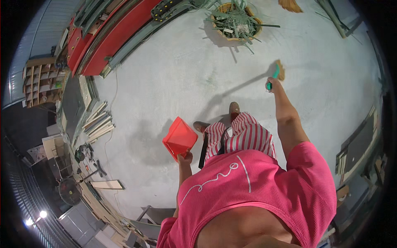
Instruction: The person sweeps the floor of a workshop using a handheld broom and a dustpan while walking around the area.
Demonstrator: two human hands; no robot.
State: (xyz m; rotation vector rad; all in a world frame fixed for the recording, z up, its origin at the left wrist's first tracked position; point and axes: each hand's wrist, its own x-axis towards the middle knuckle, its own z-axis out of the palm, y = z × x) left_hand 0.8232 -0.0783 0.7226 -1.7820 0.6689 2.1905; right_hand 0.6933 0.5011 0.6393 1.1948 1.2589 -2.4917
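Left hand [185,156]: fingers wrapped round the near end of a red dustpan [180,135], which is taken here as the landmark. The grip itself is mostly hidden behind the fingers. A soft shadow falls on the floor [153,93] to the dustpan's left.

Right hand [273,84]: well to the right of the dustpan and farther ahead, arm extended. Fist closed on a green-handled straw broom [281,69]; handle end pokes out on the near side of the fist, tan bristles point away. Whether the bristles touch the floor, cannot tell.

Wearer: brown shoes [234,110] just right of the dustpan, one slightly farther ahead than the other; red-and-white striped trousers [252,134] beyond it on the same side; pink ribbed top [264,182] nearer and right.

Ahead and right of the dustpan, well apart: a yellow basket [259,29] heaped with greenish strips [237,24], several jutting over its rim. Right of that heap, a second straw bristle head [290,5], cut by the view's edge.

Left of the dustpan: pale lengths of board [99,125], loosely stacked. Farther left and nearer, a dark round fan [69,191]. Left and far ahead, long red panels [113,39].
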